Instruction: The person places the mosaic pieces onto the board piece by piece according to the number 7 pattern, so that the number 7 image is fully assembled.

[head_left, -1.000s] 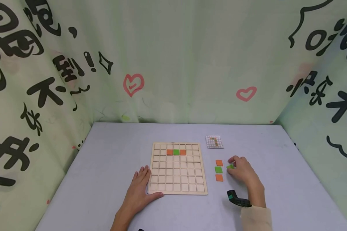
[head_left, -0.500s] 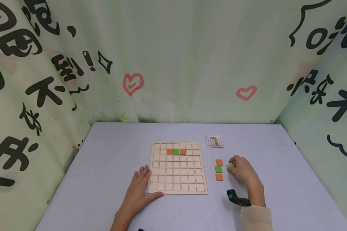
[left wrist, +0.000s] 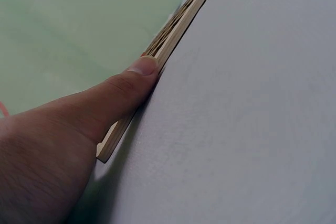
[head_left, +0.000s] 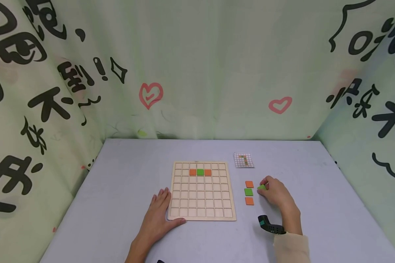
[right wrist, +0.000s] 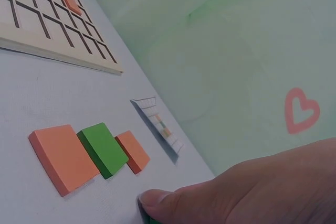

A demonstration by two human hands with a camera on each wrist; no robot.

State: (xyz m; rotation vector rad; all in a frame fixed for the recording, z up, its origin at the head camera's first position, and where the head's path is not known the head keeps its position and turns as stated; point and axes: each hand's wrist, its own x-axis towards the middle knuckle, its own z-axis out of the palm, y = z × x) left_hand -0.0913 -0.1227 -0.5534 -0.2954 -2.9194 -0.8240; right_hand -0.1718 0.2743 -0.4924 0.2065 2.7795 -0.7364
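Note:
My left hand [head_left: 158,218] rests at the lower left corner of the wooden grid board [head_left: 202,220], its fingers along the left side and the thumb on the front edge. In the left wrist view that thumb [left wrist: 123,90] presses the board's rim [left wrist: 184,22]. On the board, a green tile [head_left: 200,172] sits between two orange ones in one row. My right hand [head_left: 279,195] pinches a green tile [head_left: 261,187] just right of a column of loose tiles: orange [head_left: 249,184], green [head_left: 248,192], orange [head_left: 249,201]. The right wrist view shows the held tile mostly hidden under the thumb.
A small card with a printed grid and coloured squares [head_left: 244,160] lies beyond the loose tiles, right of the board's far corner. Behind the table [head_left: 135,157] hangs a pale green curtain [head_left: 191,73] with writing and hearts. A black band [head_left: 271,226] is at the right wrist.
The green tile in my right hand is tilted slightly differently between the fingers. Both hands stay in nearly the same places, and the head view has shifted slightly.

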